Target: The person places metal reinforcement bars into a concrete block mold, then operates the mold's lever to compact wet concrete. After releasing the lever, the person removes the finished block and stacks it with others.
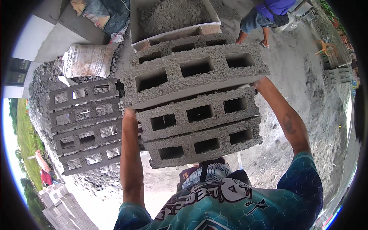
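Block (195, 71) – grey, with three holes – is up in the air, held flat at both ends over a stack (203, 126) of more blocks. The left hand (129, 112) is under its left end, mostly hidden, and the right hand (261, 82) is under its right end. Both grips are closed on the block, though the fingers are hard to see. More blocks (84, 126) lie on gravel to the left. A sack (88, 59) sits behind them – and a box (172, 19) of grey sand is farther back.
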`<move>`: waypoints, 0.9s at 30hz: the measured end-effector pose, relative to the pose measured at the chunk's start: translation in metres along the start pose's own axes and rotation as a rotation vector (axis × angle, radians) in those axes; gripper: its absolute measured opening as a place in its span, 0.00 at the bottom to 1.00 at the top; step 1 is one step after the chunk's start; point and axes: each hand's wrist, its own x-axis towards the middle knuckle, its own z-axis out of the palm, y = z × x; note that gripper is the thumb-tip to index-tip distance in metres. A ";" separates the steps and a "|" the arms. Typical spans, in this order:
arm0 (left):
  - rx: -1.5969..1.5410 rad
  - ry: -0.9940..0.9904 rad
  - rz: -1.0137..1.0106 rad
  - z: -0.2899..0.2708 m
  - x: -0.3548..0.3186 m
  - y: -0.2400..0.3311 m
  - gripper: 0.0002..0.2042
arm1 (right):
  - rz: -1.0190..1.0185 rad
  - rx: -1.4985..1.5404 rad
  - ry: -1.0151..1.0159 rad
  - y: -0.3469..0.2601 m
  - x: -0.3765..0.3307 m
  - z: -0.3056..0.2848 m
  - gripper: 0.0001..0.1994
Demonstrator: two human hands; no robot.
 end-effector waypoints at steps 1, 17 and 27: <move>-0.014 -0.022 0.024 0.007 0.001 0.016 0.30 | -0.024 -0.006 -0.010 -0.012 -0.010 0.004 0.25; -0.297 -0.019 -0.035 0.033 -0.216 0.067 0.36 | -0.101 0.084 0.142 0.029 -0.211 -0.040 0.20; -0.206 0.087 0.037 -0.034 -0.223 0.014 0.40 | 0.019 0.060 0.098 0.072 -0.207 -0.022 0.20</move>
